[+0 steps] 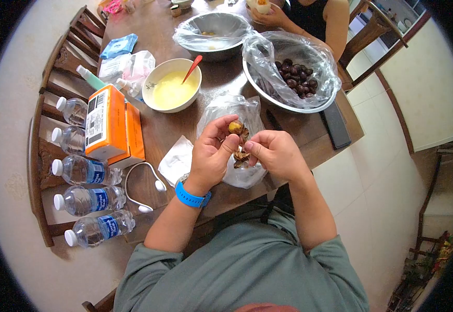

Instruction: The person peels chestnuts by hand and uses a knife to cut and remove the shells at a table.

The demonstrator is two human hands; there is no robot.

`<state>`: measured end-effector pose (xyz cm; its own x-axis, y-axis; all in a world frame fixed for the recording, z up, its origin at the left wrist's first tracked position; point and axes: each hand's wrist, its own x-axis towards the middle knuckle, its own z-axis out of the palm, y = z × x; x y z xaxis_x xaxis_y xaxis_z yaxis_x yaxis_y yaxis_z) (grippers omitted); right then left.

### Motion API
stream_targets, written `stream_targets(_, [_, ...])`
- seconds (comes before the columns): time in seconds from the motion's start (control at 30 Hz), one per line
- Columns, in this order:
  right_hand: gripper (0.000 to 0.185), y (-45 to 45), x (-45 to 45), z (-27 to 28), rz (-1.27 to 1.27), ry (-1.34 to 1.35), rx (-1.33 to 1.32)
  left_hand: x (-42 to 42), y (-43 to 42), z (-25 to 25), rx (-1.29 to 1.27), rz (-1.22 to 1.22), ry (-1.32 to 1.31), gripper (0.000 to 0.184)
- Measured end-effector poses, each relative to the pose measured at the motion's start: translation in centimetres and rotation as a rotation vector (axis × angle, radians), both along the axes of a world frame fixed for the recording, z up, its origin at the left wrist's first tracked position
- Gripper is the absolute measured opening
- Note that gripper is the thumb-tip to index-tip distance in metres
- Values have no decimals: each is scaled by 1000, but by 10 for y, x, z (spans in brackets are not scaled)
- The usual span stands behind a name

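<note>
A partly peeled chestnut (234,126), yellow with some brown shell, is held between the thumb and fingers of my left hand (213,153), which wears a blue watch band. My right hand (278,154) is closed in a pinch just to the right, at loose bits of brown chestnut shell (241,156). Below both hands a clear plastic bag (250,178) lies on the table edge. Dark whole chestnuts (298,78) fill a metal bowl (289,107) lined with clear plastic, at the right beyond my hands.
On the wooden table (156,135) stand a bowl of yellow liquid (170,93) with a red spoon, another lined bowl (213,52), orange boxes (114,125) and several water bottles (93,200). A phone (335,125) lies at the right edge. Another person's hand (269,14) is opposite.
</note>
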<state>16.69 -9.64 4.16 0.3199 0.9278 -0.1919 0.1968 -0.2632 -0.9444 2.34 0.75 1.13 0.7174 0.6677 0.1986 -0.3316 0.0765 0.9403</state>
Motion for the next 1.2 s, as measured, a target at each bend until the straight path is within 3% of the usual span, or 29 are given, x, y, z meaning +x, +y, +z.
stream_targets(0.2, [18, 4, -1, 4, -89, 273, 172, 0, -3, 3, -21, -20, 29, 36])
stream_targets(0.47, [11, 10, -1, -3, -63, 509, 173, 0, 1, 0, 454, 64, 136, 34])
stream_targets(0.6, [13, 10, 0, -7, -96, 374, 161, 1, 0, 5, 715, 147, 201, 34])
stream_targets(0.93, [17, 18, -6, -16, -163, 500, 204, 2, -9, 10, 765, 240, 207, 30])
stream_targets(1.2, [15, 18, -11, -13, -164, 444, 224, 2, -14, 10, 748, 270, 194, 29])
